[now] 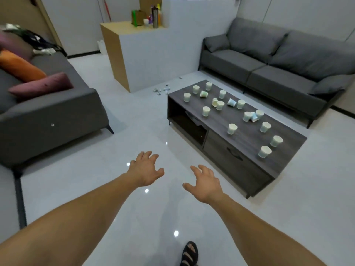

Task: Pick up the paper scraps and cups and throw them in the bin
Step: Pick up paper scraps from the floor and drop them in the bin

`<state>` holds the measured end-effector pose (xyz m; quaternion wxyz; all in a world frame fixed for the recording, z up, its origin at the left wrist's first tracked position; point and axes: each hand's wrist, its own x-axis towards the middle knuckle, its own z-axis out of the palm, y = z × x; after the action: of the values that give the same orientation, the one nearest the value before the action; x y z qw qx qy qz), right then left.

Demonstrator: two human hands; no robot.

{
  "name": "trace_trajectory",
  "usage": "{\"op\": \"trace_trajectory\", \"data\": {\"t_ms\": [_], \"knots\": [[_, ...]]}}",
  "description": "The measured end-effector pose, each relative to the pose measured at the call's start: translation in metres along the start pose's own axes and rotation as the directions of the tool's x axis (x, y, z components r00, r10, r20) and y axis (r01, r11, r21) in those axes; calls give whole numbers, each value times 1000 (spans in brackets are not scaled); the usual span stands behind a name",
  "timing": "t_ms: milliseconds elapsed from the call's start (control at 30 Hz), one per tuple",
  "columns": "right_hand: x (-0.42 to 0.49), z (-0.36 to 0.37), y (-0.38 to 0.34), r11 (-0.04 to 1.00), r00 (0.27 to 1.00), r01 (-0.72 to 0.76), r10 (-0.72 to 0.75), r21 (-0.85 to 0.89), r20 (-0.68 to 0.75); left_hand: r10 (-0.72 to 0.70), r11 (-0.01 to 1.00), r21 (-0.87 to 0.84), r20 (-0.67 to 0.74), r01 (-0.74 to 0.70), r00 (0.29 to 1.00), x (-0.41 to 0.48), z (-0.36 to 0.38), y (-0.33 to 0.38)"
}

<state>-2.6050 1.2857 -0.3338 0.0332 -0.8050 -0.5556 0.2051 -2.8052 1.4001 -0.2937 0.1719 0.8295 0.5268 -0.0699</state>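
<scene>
white paper cups [232, 129] are scattered over the long dark wood coffee table [249, 143], some tipped over; pale paper scraps [161, 90] lie on the floor off its far end. my left hand [144, 170] and right hand [204, 184] hover near its front, fingers spread, holding nothing.

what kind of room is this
Likely an office lounge or waiting area: a grey sofa, a second sofa with cushions, a low coffee table strewn with paper cups, and a white counter.
</scene>
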Motion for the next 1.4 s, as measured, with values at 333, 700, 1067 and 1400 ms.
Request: {"op": "trace_trajectory", "data": {"t_ms": [333,700,1067,1400], "knots": [[198,-74,-51,967,976,215,-216,-134,8,-184,983,-30,-77,182,980,139,-60,-51],[411,-117,-149,970,980,196,-192,-143,45,-148,984,-105,-34,143,988,341,-126,-141],[644,-165,-199,975,979,203,-199,-88,51,-187,982,-51,-76,184,979,562,-214,-209],[867,-243,-220,943,943,326,-319,-64,99,-274,958,-111,-81,264,958,752,-293,-206]]}}
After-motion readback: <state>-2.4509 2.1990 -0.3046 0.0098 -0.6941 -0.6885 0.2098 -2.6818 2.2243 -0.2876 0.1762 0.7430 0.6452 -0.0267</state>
